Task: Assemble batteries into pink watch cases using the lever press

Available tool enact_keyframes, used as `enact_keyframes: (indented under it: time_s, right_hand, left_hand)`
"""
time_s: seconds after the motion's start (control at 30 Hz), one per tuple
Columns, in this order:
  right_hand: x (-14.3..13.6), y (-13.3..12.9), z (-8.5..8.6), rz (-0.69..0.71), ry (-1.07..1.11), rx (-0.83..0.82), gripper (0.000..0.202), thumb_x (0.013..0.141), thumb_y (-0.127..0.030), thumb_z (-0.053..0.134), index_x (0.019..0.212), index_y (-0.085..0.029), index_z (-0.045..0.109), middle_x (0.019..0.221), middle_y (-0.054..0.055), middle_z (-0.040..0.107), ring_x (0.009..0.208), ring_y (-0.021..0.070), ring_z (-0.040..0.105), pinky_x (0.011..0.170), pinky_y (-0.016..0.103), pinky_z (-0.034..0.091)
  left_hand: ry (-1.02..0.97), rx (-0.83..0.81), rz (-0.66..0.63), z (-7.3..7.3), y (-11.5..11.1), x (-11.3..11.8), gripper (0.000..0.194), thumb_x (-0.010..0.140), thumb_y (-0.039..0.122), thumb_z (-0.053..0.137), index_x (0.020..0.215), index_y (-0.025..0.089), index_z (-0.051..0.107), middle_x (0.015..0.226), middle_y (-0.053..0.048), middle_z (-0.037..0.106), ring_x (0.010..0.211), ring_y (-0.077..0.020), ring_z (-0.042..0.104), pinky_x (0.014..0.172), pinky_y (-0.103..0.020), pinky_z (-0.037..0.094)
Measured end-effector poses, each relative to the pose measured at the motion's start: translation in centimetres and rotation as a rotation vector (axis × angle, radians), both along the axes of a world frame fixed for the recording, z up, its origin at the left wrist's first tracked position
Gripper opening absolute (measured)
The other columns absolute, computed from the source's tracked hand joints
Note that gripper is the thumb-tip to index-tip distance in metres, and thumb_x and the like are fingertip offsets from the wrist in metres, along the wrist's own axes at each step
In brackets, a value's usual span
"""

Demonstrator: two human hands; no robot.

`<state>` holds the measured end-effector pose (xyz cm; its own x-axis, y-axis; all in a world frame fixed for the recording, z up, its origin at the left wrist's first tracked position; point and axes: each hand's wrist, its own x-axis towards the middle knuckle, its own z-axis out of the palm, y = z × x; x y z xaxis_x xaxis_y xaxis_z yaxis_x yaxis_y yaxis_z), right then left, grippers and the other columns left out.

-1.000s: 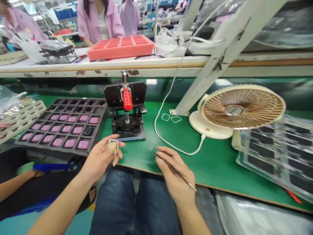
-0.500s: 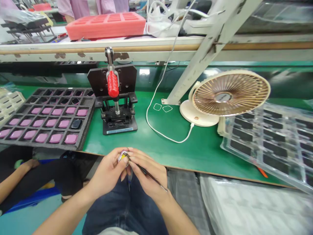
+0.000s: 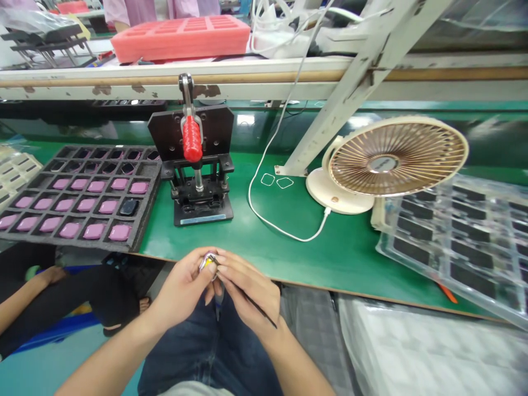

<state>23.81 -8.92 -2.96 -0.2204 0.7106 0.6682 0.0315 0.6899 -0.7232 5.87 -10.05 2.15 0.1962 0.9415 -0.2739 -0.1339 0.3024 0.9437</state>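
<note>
- Left hand [image 3: 181, 287]: grasps a small case [image 3: 207, 260] with yellow inside, between thumb and fingers; the case is above the lap, just before the table edge.
- Right hand [image 3: 253, 292]: grips dark tweezers [image 3: 258, 308]; the tips are at the case; exact contact cannot be told.
- Green worktop [image 3: 239, 247]: bears a black press [image 3: 192, 140] with a red handle; a dark foam tray [image 3: 144, 214] of purple pieces lies to its left; a fan [image 3: 398, 157] stands to its right.
- Shelf beyond: carries a red foam block [image 3: 177, 44].
</note>
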Motion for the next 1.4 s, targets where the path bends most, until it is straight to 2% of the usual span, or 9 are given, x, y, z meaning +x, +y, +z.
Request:
enact_keyframes:
  time_s: [0.33, 0.5, 0.6, 0.77, 0.87, 0.93, 1.07, 1.2, 1.4]
  right_hand:
    - [-0.4, -0.7, -1.1, -0.141, 0.029, -0.030, 0.041, 0.098, -0.004, 0.069, 0.130, -0.028, 0.077, 0.128, 0.006, 0.078, 0.122, 0.0318, 0.075, 0.104, 0.052, 0.067]
    - [0.1, -0.7, -1.8, -0.264, -0.008, -0.135, 0.023, 0.100, -0.025, 0.072, 0.118, -0.033, 0.084, 0.120, 0.004, 0.081, 0.106, 0.0327, 0.081, 0.095, 0.045, 0.072]
    - [0.1, -0.3, -1.9, -0.259, 0.019, -0.158, 0.017, 0.098, -0.030, 0.076, 0.111, -0.033, 0.085, 0.118, 0.005, 0.081, 0.101, 0.0353, 0.082, 0.092, 0.049, 0.072]
    - [-1.0, -1.2, -0.9, -0.303, 0.198, -0.162, 0.024, 0.095, -0.010, 0.075, 0.108, -0.028, 0.083, 0.115, 0.005, 0.082, 0.107, 0.0336, 0.080, 0.098, 0.057, 0.068]
    - [-0.7, -0.8, -0.8, -0.301, 0.281, -0.218, 0.023, 0.098, -0.010, 0.072, 0.110, -0.027, 0.082, 0.117, 0.006, 0.082, 0.110, 0.0305, 0.080, 0.100, 0.055, 0.067]
    - [0.1, 0.1, -0.4, -0.375, 0.287, -0.231, 0.018, 0.099, -0.014, 0.073, 0.110, -0.026, 0.082, 0.118, 0.007, 0.082, 0.109, 0.0291, 0.080, 0.100, 0.053, 0.067]
    - [2.2, 3.9, 1.8, -0.581, 0.172, -0.219, 0.015, 0.099, -0.028, 0.076, 0.111, -0.023, 0.084, 0.115, 0.009, 0.082, 0.107, 0.0278, 0.080, 0.101, 0.047, 0.066]
    - [4.2, 8.0, 3.1, -0.563, -0.127, -0.254, 0.017, 0.098, -0.034, 0.075, 0.108, -0.024, 0.085, 0.110, 0.006, 0.083, 0.102, 0.0250, 0.080, 0.100, 0.040, 0.065]
    - [5.9, 8.7, 3.0, -0.651, -0.183, -0.307, 0.025, 0.097, -0.042, 0.073, 0.105, -0.021, 0.084, 0.106, 0.008, 0.084, 0.093, 0.0248, 0.080, 0.093, 0.037, 0.065]
  left_hand:
    - [-0.303, -0.138, 0.007, -1.3, 0.6, 0.4, 0.042, 0.095, 0.041, 0.079, 0.125, 0.014, 0.069, 0.077, -0.007, 0.072, 0.066, -0.0167, 0.068, 0.054, -0.023, 0.050]
    - [-0.584, -0.231, -0.014, -2.2, 1.4, 0.5, 0.052, 0.084, 0.048, 0.088, 0.120, 0.013, 0.074, 0.083, -0.011, 0.074, 0.070, -0.0216, 0.074, 0.054, -0.026, 0.051]
    - [-0.673, -0.275, 0.008, -2.2, 2.2, 0.2, 0.049, 0.080, 0.045, 0.091, 0.113, 0.011, 0.076, 0.081, -0.012, 0.073, 0.067, -0.0241, 0.075, 0.053, -0.027, 0.050]
    - [-0.673, -0.284, 0.157, -0.8, 1.1, -0.1, 0.032, 0.085, 0.021, 0.085, 0.113, 0.011, 0.077, 0.099, -0.016, 0.078, 0.077, -0.0215, 0.076, 0.061, -0.026, 0.051]
    - [-0.615, -0.258, 0.211, -0.8, 0.7, -0.4, 0.030, 0.089, 0.018, 0.082, 0.118, 0.013, 0.075, 0.118, -0.020, 0.077, 0.086, -0.0217, 0.076, 0.069, -0.028, 0.053]
    - [-0.567, -0.253, 0.218, -1.1, 0.7, -0.5, 0.032, 0.090, 0.020, 0.082, 0.120, 0.014, 0.074, 0.125, -0.021, 0.076, 0.088, -0.0222, 0.075, 0.069, -0.029, 0.053]
    - [-0.485, -0.264, 0.229, -1.4, 0.6, -0.6, 0.035, 0.092, 0.023, 0.081, 0.125, 0.014, 0.073, 0.141, -0.023, 0.069, 0.093, -0.0235, 0.074, 0.070, -0.030, 0.056]
    - [-0.451, -0.266, 0.194, -1.4, 0.5, -0.8, 0.035, 0.094, 0.024, 0.079, 0.126, 0.014, 0.073, 0.146, -0.023, 0.066, 0.093, -0.0241, 0.075, 0.067, -0.031, 0.056]
    - [-0.444, -0.244, 0.137, -1.9, 0.7, -1.0, 0.036, 0.094, 0.026, 0.080, 0.126, 0.014, 0.072, 0.144, -0.025, 0.067, 0.094, -0.0264, 0.077, 0.068, -0.031, 0.056]
